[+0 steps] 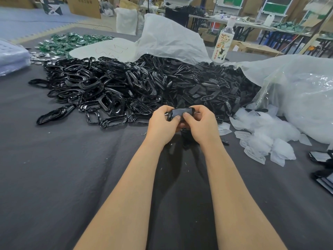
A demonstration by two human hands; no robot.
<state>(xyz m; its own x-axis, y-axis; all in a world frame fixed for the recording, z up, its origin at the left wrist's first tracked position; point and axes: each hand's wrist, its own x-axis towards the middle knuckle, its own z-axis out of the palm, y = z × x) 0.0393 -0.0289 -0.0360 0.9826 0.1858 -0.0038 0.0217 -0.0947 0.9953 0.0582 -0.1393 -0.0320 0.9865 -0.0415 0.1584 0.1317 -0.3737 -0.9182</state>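
Left fingers [167, 108] and right fingers [199, 108] curled round black piece [182, 111], thumbs on top; black pile [126, 83] beyond

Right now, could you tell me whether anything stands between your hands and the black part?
Nothing visible does: the left hand and right hand both hold the black part, thumbs on its top, above the grey cloth.

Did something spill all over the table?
A big heap of glossy black plastic frames sprawls over the grey cloth table beside an open white plastic sack. It looks dumped out, not tidy.
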